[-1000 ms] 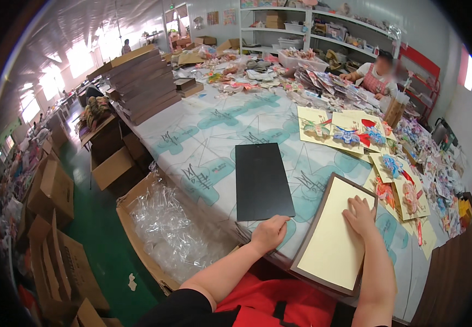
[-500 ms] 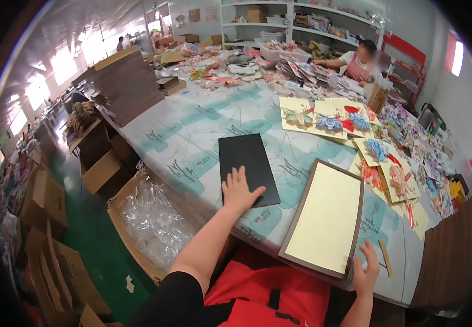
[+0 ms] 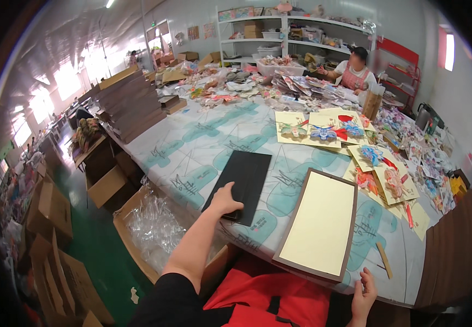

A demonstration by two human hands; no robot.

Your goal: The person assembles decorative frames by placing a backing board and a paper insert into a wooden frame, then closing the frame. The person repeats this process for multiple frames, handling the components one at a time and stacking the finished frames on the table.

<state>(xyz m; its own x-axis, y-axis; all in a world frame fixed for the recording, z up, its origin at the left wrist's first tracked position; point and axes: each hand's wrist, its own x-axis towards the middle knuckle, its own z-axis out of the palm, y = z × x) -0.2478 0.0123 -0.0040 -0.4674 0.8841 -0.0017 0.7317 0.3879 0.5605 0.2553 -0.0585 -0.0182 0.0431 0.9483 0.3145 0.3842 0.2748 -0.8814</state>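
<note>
A thin black board [image 3: 249, 180] lies aslant on the table, left of the middle. My left hand [image 3: 226, 200] is on its near left part, fingers bent and drawn in against it, thumb out to the right; the fingertips are partly hidden. To the right rests a brown-framed panel [image 3: 317, 226] with a pale yellow face, its near end at the table's front edge. By the near right corner of this panel hovers my right hand [image 3: 363, 291], with nothing in it and its fingers loosely bent and apart.
A narrow wooden strip [image 3: 383, 260] lies right of the panel. Pale cards with colourful butterfly-like ornaments [image 3: 323, 132] overlap beyond it. Tall stacked brown boards [image 3: 132, 103] stand far left. An open carton of clear plastic [image 3: 157, 223] sits beside the table. A co-worker [image 3: 354, 73] is at the far side.
The black board has turned clockwise and come nearer under my left hand, whose spread fingers have drawn in. My right hand has moved slightly down, away from the framed panel.
</note>
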